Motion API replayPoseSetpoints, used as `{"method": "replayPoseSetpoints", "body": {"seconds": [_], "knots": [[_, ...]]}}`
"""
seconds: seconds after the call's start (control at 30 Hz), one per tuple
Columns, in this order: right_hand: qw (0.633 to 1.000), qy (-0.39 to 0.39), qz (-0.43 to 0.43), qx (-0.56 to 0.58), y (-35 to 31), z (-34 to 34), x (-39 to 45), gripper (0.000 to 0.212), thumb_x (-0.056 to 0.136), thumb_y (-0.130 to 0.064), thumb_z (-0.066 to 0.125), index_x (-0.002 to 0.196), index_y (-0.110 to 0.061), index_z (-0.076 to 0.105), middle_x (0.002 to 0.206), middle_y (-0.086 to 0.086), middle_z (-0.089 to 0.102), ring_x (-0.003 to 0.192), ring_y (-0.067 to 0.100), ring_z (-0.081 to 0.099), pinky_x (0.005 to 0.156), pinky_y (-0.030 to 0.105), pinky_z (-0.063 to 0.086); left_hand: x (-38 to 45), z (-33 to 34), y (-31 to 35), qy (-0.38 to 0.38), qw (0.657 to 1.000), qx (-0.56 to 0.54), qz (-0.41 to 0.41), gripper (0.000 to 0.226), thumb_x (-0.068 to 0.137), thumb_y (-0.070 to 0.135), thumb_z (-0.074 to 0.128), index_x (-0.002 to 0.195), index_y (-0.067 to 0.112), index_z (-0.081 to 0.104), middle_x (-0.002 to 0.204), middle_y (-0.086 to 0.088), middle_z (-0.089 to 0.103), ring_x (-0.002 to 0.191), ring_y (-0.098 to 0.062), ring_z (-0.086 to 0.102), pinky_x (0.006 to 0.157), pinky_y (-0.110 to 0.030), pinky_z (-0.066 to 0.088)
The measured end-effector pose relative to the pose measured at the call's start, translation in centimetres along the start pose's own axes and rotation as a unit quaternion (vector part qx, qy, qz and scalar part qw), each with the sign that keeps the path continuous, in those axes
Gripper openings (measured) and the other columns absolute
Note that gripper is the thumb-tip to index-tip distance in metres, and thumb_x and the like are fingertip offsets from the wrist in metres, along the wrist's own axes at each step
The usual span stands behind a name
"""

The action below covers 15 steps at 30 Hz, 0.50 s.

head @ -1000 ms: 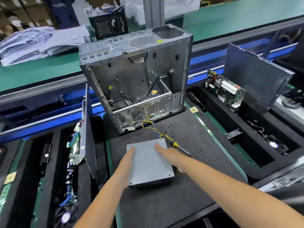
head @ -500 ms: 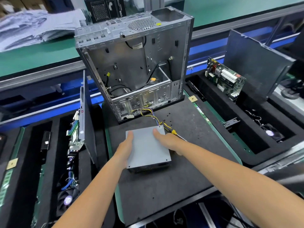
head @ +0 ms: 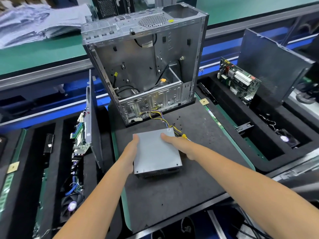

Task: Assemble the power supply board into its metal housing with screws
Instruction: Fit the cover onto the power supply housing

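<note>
Grey sheet-metal power supply box [head: 156, 151], lying at frame centre on the black foam mat [head: 172, 195], is gripped at its sides by the left hand [head: 132, 149] and right hand [head: 183, 146], apparently for lifting into the open steel computer case [head: 145, 66] behind.

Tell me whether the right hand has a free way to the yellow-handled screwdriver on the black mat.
Probably yes, once it lets go: the right hand grips the grey metal power supply box, and the yellow-handled screwdriver lies just beyond its fingers, nothing between.
</note>
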State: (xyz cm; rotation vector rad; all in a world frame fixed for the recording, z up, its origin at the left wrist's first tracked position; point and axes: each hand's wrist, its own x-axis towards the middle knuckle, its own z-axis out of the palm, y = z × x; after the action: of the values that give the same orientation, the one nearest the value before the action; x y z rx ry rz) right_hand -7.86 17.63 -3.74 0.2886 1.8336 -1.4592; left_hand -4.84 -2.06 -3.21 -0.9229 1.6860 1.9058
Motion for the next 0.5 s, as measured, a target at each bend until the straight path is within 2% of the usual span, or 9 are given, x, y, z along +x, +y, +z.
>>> {"method": "replayPoseSetpoints", "body": {"seconds": [0.1, 0.23, 0.37, 0.5], "knots": [[1.0, -0.006, -0.009, 0.009, 0.3, -0.3, 0.1, 0.048, 0.075, -0.065, 0.066, 0.102, -0.025, 0.072, 0.098, -0.012, 0.074, 0.099, 0.008, 0.066, 0.096, 0.029, 0.042, 0.1, -0.5, 0.0, -0.023, 0.999, -0.028, 0.002, 0.05, 0.093, 0.059, 0.046, 0.112, 0.017, 0.065, 0.103, -0.008, 0.074, 0.09, -0.028, 0.072, 0.072, -0.041, 0.057], [1.0, -0.015, -0.016, 0.021, 0.5, -0.4, 0.4, 0.044, 0.072, -0.064, 0.07, 0.096, -0.027, 0.073, 0.096, -0.01, 0.075, 0.097, 0.01, 0.069, 0.097, 0.031, 0.046, 0.6, -1.2, -0.3, -0.053, 0.997, -0.06, -0.008, 0.049, 0.088, 0.055, 0.057, 0.114, 0.014, 0.066, 0.104, -0.011, 0.074, 0.093, -0.032, 0.071, 0.079, -0.046, 0.057], [0.997, -0.017, -0.035, 0.067, 0.8, -0.7, 0.5, 0.018, 0.073, -0.055, 0.075, 0.076, -0.037, 0.075, 0.09, -0.011, 0.075, 0.082, 0.005, 0.071, 0.079, 0.027, 0.05, 0.9, -1.5, -0.5, -0.087, 0.99, -0.108, -0.01, 0.05, 0.08, 0.048, 0.068, 0.111, 0.009, 0.068, 0.105, -0.014, 0.073, 0.094, -0.034, 0.071, 0.069, -0.042, 0.058], [0.996, -0.031, -0.036, 0.075, 0.9, -0.8, 0.7, 0.017, 0.075, -0.054, 0.074, 0.068, -0.038, 0.076, 0.087, -0.011, 0.075, 0.078, 0.003, 0.071, 0.074, 0.025, 0.049, 1.2, -1.4, -0.9, -0.107, 0.985, -0.134, -0.011, 0.057, 0.073, 0.047, 0.073, 0.116, 0.01, 0.066, 0.111, -0.014, 0.071, 0.1, -0.033, 0.069, 0.08, -0.044, 0.055]]}}
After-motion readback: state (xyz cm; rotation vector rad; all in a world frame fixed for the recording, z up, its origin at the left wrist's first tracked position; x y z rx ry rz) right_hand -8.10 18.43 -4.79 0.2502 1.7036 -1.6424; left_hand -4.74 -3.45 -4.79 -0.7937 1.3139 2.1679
